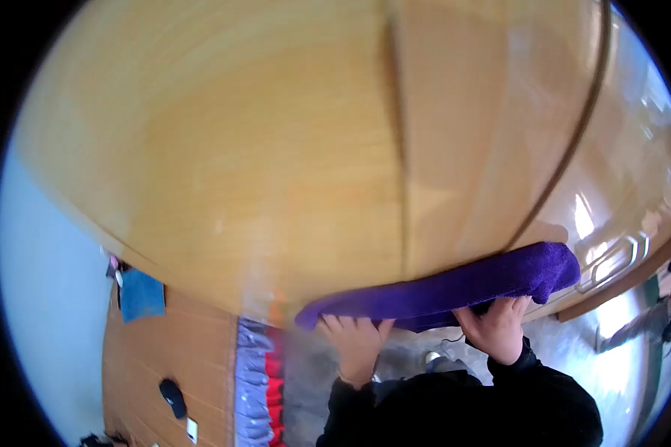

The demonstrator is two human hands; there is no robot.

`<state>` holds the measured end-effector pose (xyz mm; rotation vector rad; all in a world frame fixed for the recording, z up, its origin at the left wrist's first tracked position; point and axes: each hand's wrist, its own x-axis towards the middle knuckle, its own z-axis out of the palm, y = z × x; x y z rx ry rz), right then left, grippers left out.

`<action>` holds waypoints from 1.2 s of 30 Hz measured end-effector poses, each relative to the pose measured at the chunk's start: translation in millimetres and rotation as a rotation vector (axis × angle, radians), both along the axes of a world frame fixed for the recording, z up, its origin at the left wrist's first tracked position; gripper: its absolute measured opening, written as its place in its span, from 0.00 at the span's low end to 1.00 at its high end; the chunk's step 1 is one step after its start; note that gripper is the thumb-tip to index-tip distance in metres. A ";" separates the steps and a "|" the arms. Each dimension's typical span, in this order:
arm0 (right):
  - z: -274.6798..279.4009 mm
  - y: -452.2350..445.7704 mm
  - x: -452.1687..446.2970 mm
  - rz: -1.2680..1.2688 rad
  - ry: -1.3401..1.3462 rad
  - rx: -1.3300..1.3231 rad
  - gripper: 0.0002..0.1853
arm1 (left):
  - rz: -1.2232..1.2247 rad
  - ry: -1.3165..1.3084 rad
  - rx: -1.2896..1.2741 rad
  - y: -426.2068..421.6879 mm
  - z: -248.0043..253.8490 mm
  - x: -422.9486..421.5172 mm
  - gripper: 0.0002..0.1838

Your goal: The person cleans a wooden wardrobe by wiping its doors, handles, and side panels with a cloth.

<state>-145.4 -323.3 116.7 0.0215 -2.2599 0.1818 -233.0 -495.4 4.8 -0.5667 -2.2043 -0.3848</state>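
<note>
A folded purple towel [432, 294] stretches sideways in front of a glossy wooden cabinet [291, 171]. My left hand [354, 346] grips the towel's lower edge near its left end, fingers over the cloth. Toward the other end, my right hand [497, 331] holds the same edge, with the thumb apart from the fingers. The towel's upper side lies close to the cabinet front; whether it touches along its whole length I cannot tell. Black sleeves cover both arms.
At the lower left is a bed with a brown mat [201, 350], bearing a dark cap [172, 398], a white phone-like object [192, 430] and a blue cloth [142, 295]. Grey and red ruffled fabric [253, 384] hangs along its side. Grey shiny floor [611, 372] lies at right.
</note>
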 end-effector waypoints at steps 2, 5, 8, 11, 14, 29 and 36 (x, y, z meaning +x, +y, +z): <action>4.4 -33.4 -7.6 -0.095 -0.067 0.018 0.20 | -0.004 0.005 -0.076 -35.9 -17.0 -13.5 0.36; -5.1 -78.4 -34.2 -0.010 -0.148 0.002 0.17 | -0.016 -0.059 -0.111 -83.4 -30.5 -33.5 0.43; -17.7 -117.9 -55.8 0.062 -0.004 0.008 0.16 | 0.076 0.027 -0.084 -118.6 -34.2 -47.5 0.40; -32.9 -141.2 -64.1 0.025 -0.022 -0.051 0.16 | 0.063 -0.065 -0.075 -145.5 -57.6 -57.0 0.39; -58.1 -160.8 -70.0 -0.047 -0.038 -0.094 0.16 | 0.055 -0.200 -0.104 -159.1 -66.0 -51.9 0.32; -169.3 -156.1 -58.5 0.078 0.036 -0.110 0.14 | 0.141 -0.432 0.013 -164.5 -69.0 -24.4 0.30; -85.2 -182.0 -88.7 0.258 0.135 -0.208 0.16 | 0.104 -0.153 0.184 -173.9 26.3 -55.0 0.39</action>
